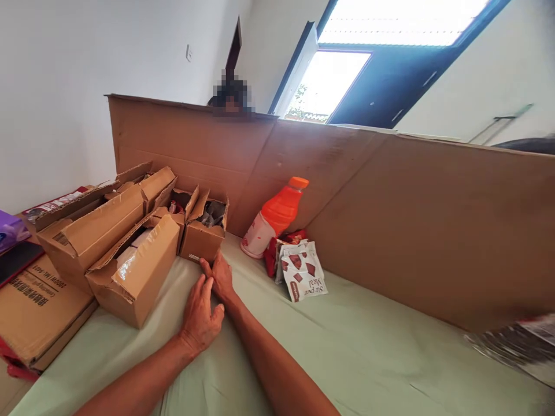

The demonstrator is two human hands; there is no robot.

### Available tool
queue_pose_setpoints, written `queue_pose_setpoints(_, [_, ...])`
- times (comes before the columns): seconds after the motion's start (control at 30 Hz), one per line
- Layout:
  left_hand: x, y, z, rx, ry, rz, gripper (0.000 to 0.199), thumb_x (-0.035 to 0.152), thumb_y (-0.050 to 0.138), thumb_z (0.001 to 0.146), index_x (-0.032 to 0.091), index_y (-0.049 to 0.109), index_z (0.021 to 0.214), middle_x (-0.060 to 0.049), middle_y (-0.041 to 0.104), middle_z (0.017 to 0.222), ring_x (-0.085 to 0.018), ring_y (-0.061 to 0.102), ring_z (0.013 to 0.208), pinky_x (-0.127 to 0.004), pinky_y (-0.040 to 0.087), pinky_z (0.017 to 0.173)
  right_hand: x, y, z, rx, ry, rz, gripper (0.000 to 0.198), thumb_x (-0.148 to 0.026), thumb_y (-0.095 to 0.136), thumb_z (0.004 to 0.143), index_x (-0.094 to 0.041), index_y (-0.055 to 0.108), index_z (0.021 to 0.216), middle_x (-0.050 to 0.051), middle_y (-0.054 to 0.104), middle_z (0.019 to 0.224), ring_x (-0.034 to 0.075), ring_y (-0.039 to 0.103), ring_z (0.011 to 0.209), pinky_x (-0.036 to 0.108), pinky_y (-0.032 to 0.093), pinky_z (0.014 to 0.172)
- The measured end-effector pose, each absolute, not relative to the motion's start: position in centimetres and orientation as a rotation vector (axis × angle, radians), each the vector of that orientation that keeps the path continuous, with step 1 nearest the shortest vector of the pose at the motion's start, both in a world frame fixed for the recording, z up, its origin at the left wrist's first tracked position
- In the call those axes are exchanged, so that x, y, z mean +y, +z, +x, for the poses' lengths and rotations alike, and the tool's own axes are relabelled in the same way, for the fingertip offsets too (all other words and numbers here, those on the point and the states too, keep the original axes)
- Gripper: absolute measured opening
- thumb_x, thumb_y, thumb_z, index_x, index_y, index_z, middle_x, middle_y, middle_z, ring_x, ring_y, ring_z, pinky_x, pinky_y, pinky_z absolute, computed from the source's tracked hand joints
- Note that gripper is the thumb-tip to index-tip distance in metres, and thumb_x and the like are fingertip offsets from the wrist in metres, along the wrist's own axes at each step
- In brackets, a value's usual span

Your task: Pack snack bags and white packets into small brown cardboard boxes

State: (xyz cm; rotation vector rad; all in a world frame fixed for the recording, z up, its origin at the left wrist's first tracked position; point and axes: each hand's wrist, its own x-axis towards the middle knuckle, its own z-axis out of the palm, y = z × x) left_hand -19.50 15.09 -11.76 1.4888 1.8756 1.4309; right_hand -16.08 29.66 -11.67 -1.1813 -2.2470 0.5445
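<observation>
My right hand (219, 276) rests at the front lower corner of a small open cardboard box (202, 241), its fingers against the box and some of them out of sight. Dark grey wrapped stuff (214, 214) shows inside that box. Just in front, my left hand (200, 318) has its fingers apart and holds nothing; its fingertips are close to my right hand. A longer open carton (150, 283) with a pale item in it stands left of my hands. To their right, an orange-capped drink bottle (280, 214) leans beside white snack packets (303, 271) and red packets (271, 257).
More open cartons (99, 216) stand at the left, near a flat printed box (39, 312) and a purple pack (12, 230). A tall cardboard panel (411, 225) closes off the back of the green cloth (368, 352). A person's head (232, 95) shows behind it. Blurred papers (515, 344) lie at right.
</observation>
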Motion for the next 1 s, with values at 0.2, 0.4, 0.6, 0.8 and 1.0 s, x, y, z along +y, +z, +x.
queue_pose_setpoints(0.2, [15.6, -11.0, -20.4, 1.874, 1.405, 1.6, 0.072, 0.022, 0.057, 0.068, 0.013, 0.05, 0.139, -0.019, 0.051, 0.151, -0.034, 0.045, 0.143, -0.055, 0.032, 0.122, 26.3, -10.0, -14.1, -2.473, 0.412, -1.194, 0.049, -0.024, 0.048, 0.097, -0.007, 0.047, 0.143, 0.027, 0.047, 0.152, 0.036, 0.045, 0.139, 0.051, 0.034, 0.112])
queue_pose_setpoints(0.4, [16.4, -9.0, -21.8, 1.822, 1.338, 1.7, 0.067, 0.033, 0.054, 0.067, 0.018, 0.053, 0.133, -0.015, 0.058, 0.14, -0.036, 0.053, 0.134, -0.055, 0.038, 0.118, 21.5, -7.8, -7.0, -2.65, 0.235, -0.981, 0.044, -0.044, 0.056, 0.098, -0.025, 0.055, 0.138, 0.008, 0.051, 0.153, 0.024, 0.043, 0.14, 0.041, 0.036, 0.114])
queue_pose_setpoints(0.6, [18.0, -8.8, -22.7, 2.034, 1.054, 1.816, 0.048, 0.051, 0.05, 0.074, 0.025, 0.064, 0.111, -0.013, 0.063, 0.137, -0.037, 0.063, 0.12, -0.051, 0.054, 0.1, 18.0, -8.3, 5.1, -2.718, 0.119, -0.758, 0.044, -0.044, 0.059, 0.097, -0.021, 0.06, 0.135, 0.008, 0.055, 0.15, 0.021, 0.046, 0.139, 0.036, 0.039, 0.11])
queue_pose_setpoints(0.8, [19.3, -10.0, -23.2, 2.096, 0.801, 2.217, 0.049, 0.056, 0.043, 0.078, 0.022, 0.067, 0.104, -0.017, 0.071, 0.121, -0.042, 0.059, 0.126, -0.059, 0.043, 0.112, 21.9, -4.8, 22.8, -2.163, 0.026, -1.547, 0.026, -0.025, 0.074, 0.078, -0.024, 0.076, 0.104, 0.009, 0.071, 0.129, 0.027, 0.062, 0.122, 0.041, 0.047, 0.1])
queue_pose_setpoints(1.0, [15.2, -10.7, -17.0, 2.235, 0.571, 2.439, 0.052, 0.054, 0.04, 0.088, 0.02, 0.067, 0.117, -0.017, 0.069, 0.129, -0.038, 0.059, 0.128, -0.055, 0.047, 0.106, 25.3, 3.6, 42.6, -1.503, -0.308, -1.83, 0.052, -0.031, 0.041, 0.095, -0.003, 0.057, 0.135, 0.031, 0.037, 0.156, 0.048, 0.028, 0.147, 0.064, 0.022, 0.111])
